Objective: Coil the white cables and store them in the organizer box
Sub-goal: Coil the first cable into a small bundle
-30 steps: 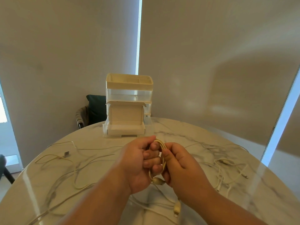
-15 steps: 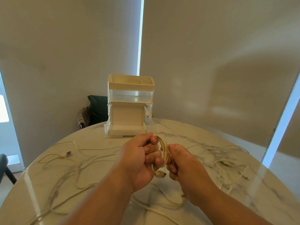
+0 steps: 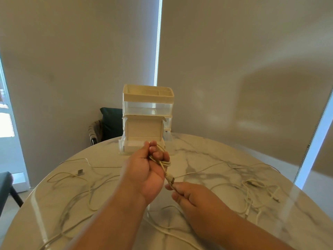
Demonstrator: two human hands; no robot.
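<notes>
1. Compared with half a second ago, the right hand (image 3: pixel 191 194) is now sitting lower and nearer the camera, drawn away from the left hand (image 3: pixel 146 170), so the two hands are no longer pressed together.
2. From the head view, the left hand is closing its fingers around a small coil of white cable (image 3: pixel 163 160), holding it above the table (image 3: pixel 225 159) in front of the organizer box (image 3: pixel 147 120).
3. The right hand is pinching the cable just below its plug (image 3: pixel 170 179), which is hanging under the coil between the two hands.
4. The organizer box is standing at the far edge of the table, with an open tray on top and a clear drawer beneath it.
5. More loose cables are lying on the marble top: one tangle (image 3: pixel 75 179) to the left, another (image 3: pixel 255 193) to the right, and a strand running under the forearms.
6. A dark chair (image 3: pixel 110 123) is showing behind the table, left of the box.
</notes>
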